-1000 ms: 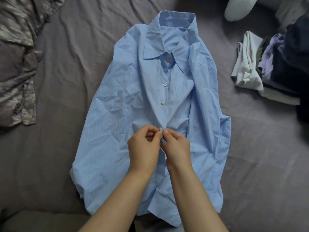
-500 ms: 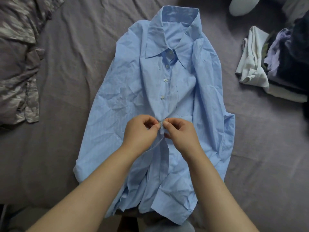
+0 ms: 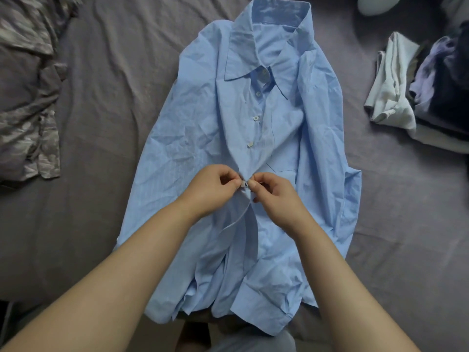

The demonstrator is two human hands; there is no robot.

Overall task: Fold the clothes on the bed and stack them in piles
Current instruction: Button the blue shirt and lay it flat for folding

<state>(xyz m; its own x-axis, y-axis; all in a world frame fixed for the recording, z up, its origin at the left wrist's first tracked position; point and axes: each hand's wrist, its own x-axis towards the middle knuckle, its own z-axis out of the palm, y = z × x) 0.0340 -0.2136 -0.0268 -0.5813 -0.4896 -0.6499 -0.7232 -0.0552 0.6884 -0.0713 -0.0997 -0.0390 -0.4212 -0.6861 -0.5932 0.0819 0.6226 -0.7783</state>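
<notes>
Grey-mauve, creased bed sheet [image 3: 106,102] fills the view from edge to edge, seen from above. On the middle of it lies a light blue, finely striped cotton button-up shirt [image 3: 193,128], front side up, with its collar pointing to the far side of the bed and its hem towards the person. The upper small pale buttons along its front strip are fastened, and the cloth is wrinkled all over; below the hands the two front edges gape apart, and one cuffed sleeve is folded across the near end.

Both bare forearms reach in from the near edge and meet at the middle of the shirt front. The left hand [image 3: 210,191] has its fingers curled, thumb and forefinger pinching the left edge of the front strip. The right hand [image 3: 275,195] has its fingers curled likewise, pinching the opposite edge just beside a small round pale button [image 3: 244,184], which shows between the two thumbs. The fingertips of the two hands nearly touch each other at that button.

To the right, well apart from the shirt, sits a heap of folded white, lilac and dark navy clothes [image 3: 416,92]. At the far right corner a pale rounded object [image 3: 375,5] is partly cut off by the frame. Along the left edge lies a bunched grey patterned cover [image 3: 28,102].
</notes>
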